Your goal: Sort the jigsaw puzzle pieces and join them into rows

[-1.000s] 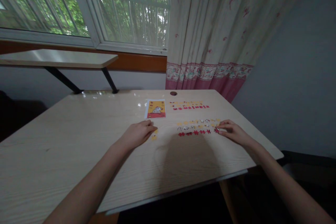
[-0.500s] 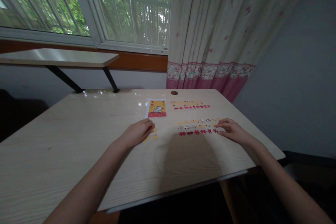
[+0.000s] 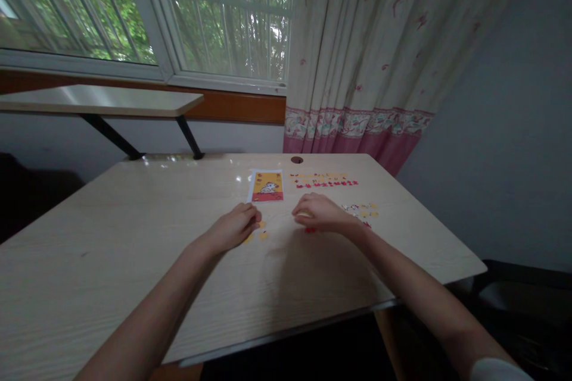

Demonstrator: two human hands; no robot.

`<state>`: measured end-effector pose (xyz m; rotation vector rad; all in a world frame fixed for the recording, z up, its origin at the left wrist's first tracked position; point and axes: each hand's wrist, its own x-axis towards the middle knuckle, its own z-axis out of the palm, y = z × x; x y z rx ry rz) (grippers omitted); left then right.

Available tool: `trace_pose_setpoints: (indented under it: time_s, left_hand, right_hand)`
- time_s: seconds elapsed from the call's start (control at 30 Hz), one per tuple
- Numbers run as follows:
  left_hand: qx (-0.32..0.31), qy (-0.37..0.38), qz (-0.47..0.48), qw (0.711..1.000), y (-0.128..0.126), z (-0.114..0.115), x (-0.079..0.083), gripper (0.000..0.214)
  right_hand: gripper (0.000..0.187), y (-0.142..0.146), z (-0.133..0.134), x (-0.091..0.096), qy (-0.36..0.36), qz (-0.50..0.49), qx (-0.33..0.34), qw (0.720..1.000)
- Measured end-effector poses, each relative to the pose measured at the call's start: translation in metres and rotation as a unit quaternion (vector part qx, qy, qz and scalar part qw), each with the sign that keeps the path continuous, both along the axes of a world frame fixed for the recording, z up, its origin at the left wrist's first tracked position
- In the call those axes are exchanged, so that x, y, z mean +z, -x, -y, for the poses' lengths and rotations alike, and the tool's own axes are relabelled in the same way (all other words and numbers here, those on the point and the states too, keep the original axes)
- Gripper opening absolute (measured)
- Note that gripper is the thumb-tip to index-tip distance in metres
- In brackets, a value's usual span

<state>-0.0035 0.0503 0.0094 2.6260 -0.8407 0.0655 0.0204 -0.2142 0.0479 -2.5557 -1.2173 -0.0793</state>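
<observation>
My left hand (image 3: 238,225) rests on the desk with its fingers curled together; whatever may be in them is hidden. Small yellow puzzle pieces (image 3: 263,236) lie right beside its fingertips. My right hand (image 3: 318,212) is arched over the left end of the nearer rows, thumb and forefinger brought together in a loop. Something pale yellow shows through that loop, and I cannot tell whether it is held. Part of these rows is covered by the hand; a red piece (image 3: 310,230) shows below it, and yellow and white pieces (image 3: 367,211) to its right.
A picture card (image 3: 268,186) with a white cartoon animal on yellow and red lies behind my hands. More puzzle pieces (image 3: 328,184) form rows at the back. Beyond are a round desk hole (image 3: 297,160), a raised shelf (image 3: 102,98) and a curtain (image 3: 357,71).
My right hand has moved left from the right end of the nearer rows to their left end, covering some pieces. My left hand has stayed almost still.
</observation>
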Motion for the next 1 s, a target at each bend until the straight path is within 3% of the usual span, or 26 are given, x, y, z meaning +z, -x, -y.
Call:
trace_pose_setpoints:
  time_s: [0.13, 0.23, 0.37, 0.57, 0.77, 0.9, 1.0]
  left_hand:
    - [0.0, 0.022, 0.016, 1.0, -0.001, -0.001, -0.003, 0.016]
    - [0.002, 0.044, 0.007, 0.999, 0.001, 0.001, -0.001, 0.015]
    - [0.024, 0.065, -0.021, 0.997, 0.003, 0.004, 0.005, 0.01]
    - [0.069, 0.157, -0.056, 0.984, 0.008, 0.009, 0.006, 0.018]
    - [0.102, 0.381, -0.151, 0.906, 0.011, 0.026, 0.01, 0.024]
    - [0.087, 0.451, -0.205, 0.864, 0.012, 0.033, 0.014, 0.028]
    - [0.087, 0.488, -0.257, 0.83, 0.014, 0.034, 0.016, 0.036]
  right_hand:
    - [0.027, 0.005, -0.054, -0.011, 0.046, 0.014, -0.02, 0.999]
    - [0.028, 0.009, -0.075, -0.021, 0.053, 0.006, -0.058, 0.997]
    - [0.021, 0.01, -0.084, -0.029, 0.035, -0.013, -0.099, 0.994]
    - [0.021, 0.006, -0.078, -0.029, -0.021, 0.012, -0.071, 0.997]
    - [0.017, 0.006, -0.055, -0.029, -0.104, 0.01, -0.038, 0.994]
    - [0.024, 0.01, -0.044, -0.038, -0.19, 0.054, -0.037, 0.98]
    - [0.03, 0.014, -0.042, -0.043, -0.208, 0.096, -0.011, 0.973]
